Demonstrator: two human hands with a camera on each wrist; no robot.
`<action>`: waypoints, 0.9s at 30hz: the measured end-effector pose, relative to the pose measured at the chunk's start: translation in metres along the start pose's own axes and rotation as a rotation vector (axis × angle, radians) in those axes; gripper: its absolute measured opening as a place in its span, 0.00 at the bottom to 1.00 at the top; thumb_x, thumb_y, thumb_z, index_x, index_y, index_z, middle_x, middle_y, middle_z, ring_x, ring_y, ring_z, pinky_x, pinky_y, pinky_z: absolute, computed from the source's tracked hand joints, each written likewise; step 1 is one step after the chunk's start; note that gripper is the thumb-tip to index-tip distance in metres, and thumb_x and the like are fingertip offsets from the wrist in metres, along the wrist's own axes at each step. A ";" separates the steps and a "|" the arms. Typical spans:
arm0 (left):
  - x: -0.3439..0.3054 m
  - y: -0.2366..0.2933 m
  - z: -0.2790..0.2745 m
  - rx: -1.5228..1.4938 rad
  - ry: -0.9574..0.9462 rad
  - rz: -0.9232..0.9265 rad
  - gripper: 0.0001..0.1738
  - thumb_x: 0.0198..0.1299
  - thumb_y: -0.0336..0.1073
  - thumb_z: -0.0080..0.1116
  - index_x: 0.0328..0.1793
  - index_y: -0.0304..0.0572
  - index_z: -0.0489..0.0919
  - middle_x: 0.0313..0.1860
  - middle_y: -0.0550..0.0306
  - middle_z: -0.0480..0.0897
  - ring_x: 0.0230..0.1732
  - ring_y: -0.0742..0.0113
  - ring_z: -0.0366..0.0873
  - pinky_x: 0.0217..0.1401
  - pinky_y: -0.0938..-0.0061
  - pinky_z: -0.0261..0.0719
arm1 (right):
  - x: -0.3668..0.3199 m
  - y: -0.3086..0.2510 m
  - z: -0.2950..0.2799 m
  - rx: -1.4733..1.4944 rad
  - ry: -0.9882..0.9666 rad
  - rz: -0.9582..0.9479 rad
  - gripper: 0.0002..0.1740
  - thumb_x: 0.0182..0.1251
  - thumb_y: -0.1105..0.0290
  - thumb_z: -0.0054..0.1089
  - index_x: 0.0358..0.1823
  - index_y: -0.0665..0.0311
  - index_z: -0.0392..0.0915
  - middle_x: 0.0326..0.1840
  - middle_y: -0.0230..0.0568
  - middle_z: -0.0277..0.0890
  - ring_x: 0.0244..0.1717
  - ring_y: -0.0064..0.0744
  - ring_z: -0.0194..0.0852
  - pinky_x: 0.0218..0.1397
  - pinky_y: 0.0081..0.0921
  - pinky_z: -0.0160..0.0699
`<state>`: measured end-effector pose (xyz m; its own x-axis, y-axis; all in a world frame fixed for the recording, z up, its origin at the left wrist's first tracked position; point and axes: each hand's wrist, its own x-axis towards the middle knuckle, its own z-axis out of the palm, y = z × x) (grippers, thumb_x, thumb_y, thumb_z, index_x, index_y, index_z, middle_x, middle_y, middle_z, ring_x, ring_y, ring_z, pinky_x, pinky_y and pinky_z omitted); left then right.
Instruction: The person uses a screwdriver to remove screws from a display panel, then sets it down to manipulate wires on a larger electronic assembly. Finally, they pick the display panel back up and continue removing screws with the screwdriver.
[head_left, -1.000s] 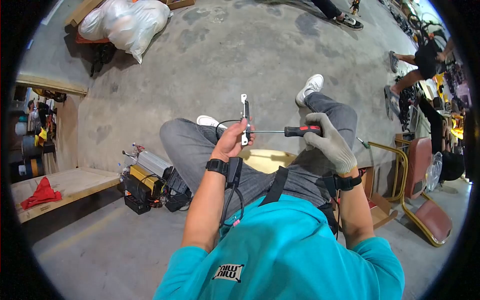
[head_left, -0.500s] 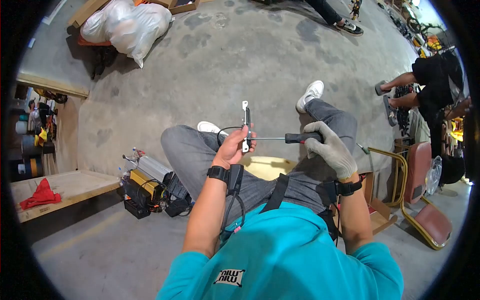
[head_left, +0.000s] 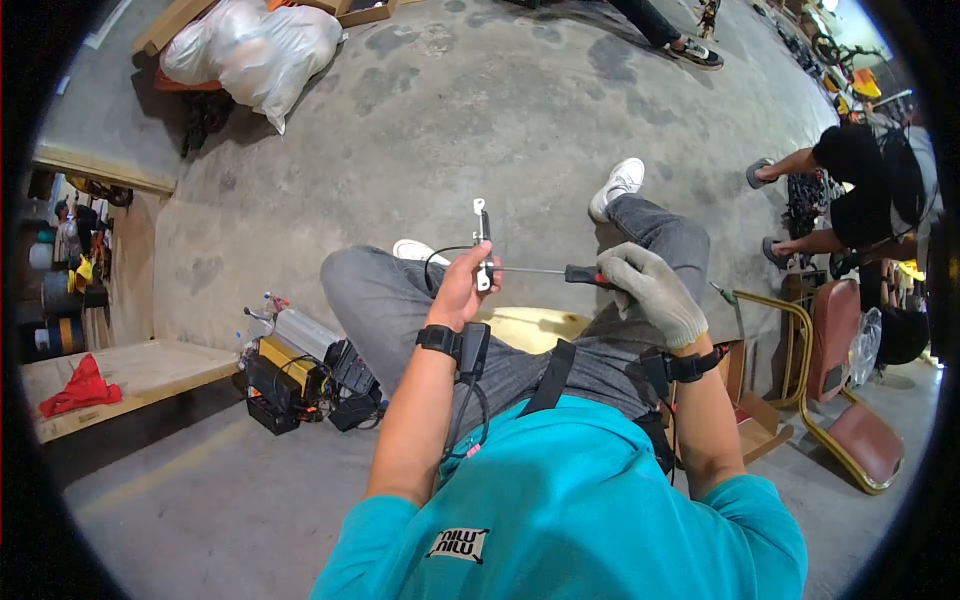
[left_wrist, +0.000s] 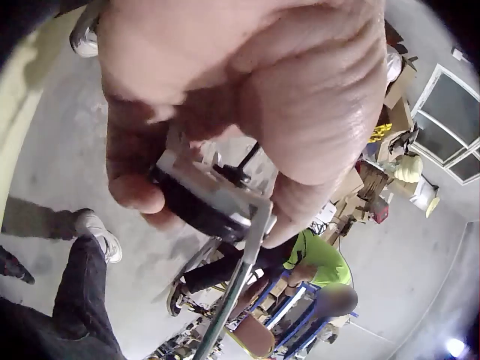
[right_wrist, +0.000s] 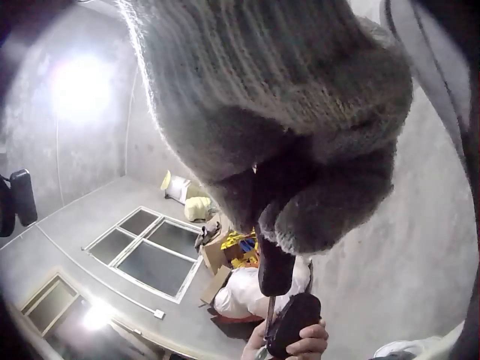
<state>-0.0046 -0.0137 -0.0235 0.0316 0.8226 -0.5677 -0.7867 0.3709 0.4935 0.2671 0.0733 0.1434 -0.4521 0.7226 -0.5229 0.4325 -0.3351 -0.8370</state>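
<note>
My bare left hand (head_left: pixel 460 288) pinches a small black part on a white metal bracket (head_left: pixel 479 208), held upright over my lap. A thin black cable (head_left: pixel 432 262) loops off its left side. In the left wrist view, thumb and fingers grip the bracket (left_wrist: pixel 259 225) from both sides. My right hand (head_left: pixel 655 292), in a knitted grey glove, holds a screwdriver by its black and red handle (head_left: pixel 583 274). Its thin shaft (head_left: pixel 530 269) runs level to the left, tip at the bracket beside my left fingers. The glove covers the handle's rear end.
A pale yellow seat (head_left: pixel 525 328) shows between my legs. On the left lie electrical units (head_left: pixel 300 345) and a wooden board (head_left: pixel 150 370) with a red cloth. A brown chair (head_left: pixel 840 340) lies to the right, near an open cardboard box (head_left: pixel 765 425). Other people stand farther off.
The screwdriver handle has turned, its red and black faces showing differently. Both hands with bracket and screwdriver have shifted slightly down, then left. A person at the right has moved.
</note>
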 end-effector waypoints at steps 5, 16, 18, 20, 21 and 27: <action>0.002 0.007 -0.007 -0.216 -0.139 0.086 0.25 0.73 0.51 0.47 0.56 0.33 0.77 0.44 0.50 0.83 0.39 0.61 0.81 0.43 0.65 0.81 | 0.011 0.011 -0.007 0.365 0.110 0.015 0.15 0.76 0.58 0.56 0.48 0.64 0.77 0.32 0.30 0.73 0.22 0.18 0.69 0.24 0.18 0.70; -0.006 0.014 0.003 -0.341 -0.303 0.124 0.36 0.69 0.52 0.46 0.71 0.25 0.69 0.53 0.45 0.82 0.49 0.57 0.80 0.58 0.59 0.78 | 0.016 0.027 -0.008 0.572 0.110 0.047 0.19 0.76 0.53 0.57 0.54 0.60 0.74 0.34 0.32 0.75 0.24 0.17 0.68 0.24 0.16 0.69; -0.005 0.014 0.002 -0.373 -0.376 0.107 0.37 0.69 0.52 0.46 0.71 0.25 0.69 0.53 0.44 0.82 0.49 0.56 0.81 0.59 0.59 0.78 | 0.017 0.029 -0.009 0.608 0.136 0.101 0.20 0.76 0.52 0.56 0.57 0.60 0.74 0.34 0.33 0.76 0.24 0.18 0.69 0.24 0.17 0.69; -0.006 0.014 0.003 -0.386 -0.393 0.100 0.36 0.69 0.52 0.45 0.71 0.24 0.69 0.52 0.44 0.82 0.48 0.56 0.81 0.58 0.59 0.78 | 0.018 0.032 -0.010 0.622 0.122 0.103 0.20 0.76 0.52 0.56 0.56 0.59 0.74 0.35 0.34 0.77 0.24 0.18 0.69 0.24 0.16 0.69; -0.007 0.015 0.004 -0.396 -0.409 0.092 0.36 0.70 0.51 0.45 0.70 0.24 0.69 0.52 0.43 0.83 0.47 0.55 0.82 0.58 0.59 0.78 | 0.019 0.032 -0.010 0.639 0.107 0.105 0.20 0.77 0.51 0.55 0.56 0.59 0.74 0.35 0.35 0.77 0.23 0.19 0.70 0.24 0.16 0.68; -0.011 0.012 0.013 -0.242 -0.234 0.159 0.26 0.71 0.47 0.52 0.60 0.28 0.76 0.51 0.41 0.85 0.46 0.57 0.84 0.52 0.62 0.83 | 0.021 0.029 -0.002 0.696 0.066 0.107 0.21 0.77 0.51 0.55 0.55 0.62 0.74 0.31 0.34 0.77 0.22 0.19 0.69 0.22 0.13 0.66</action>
<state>-0.0061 -0.0127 -0.0030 0.0151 0.9486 -0.3163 -0.9151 0.1406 0.3779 0.2721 0.0801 0.1090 -0.3769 0.6919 -0.6158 -0.1369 -0.6991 -0.7018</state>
